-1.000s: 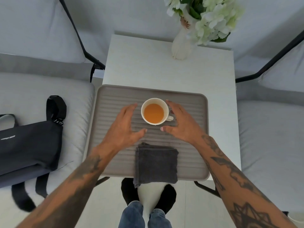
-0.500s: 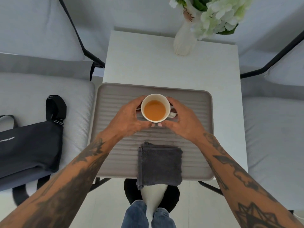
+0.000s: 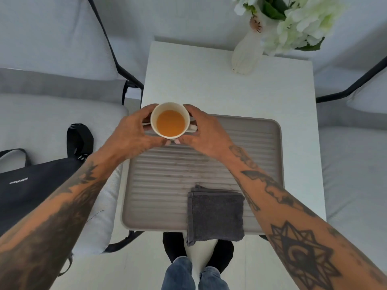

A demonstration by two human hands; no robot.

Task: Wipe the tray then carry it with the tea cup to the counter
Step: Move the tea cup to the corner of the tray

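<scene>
A white tea cup (image 3: 170, 121) full of amber tea is cupped between both hands over the far left corner of the grey ribbed tray (image 3: 259, 147). My left hand (image 3: 132, 135) wraps its left side and my right hand (image 3: 206, 133) wraps its right side, over the handle. Whether the cup is lifted off the tray or resting on it cannot be told. A folded dark grey cloth (image 3: 215, 214) lies on the tray's near edge and hangs over it. The tray sits on a white table (image 3: 209, 84).
A white vase (image 3: 247, 53) of white flowers stands at the table's far edge. Grey cushioned seats flank the table, and a black bag (image 3: 35, 185) lies on the left seat. My legs and dark shoes (image 3: 176, 248) show below the tray.
Both hands closed round the cup, which was standing free a second ago. The cup now sits farther toward the tray's far left corner, and the view has shifted.
</scene>
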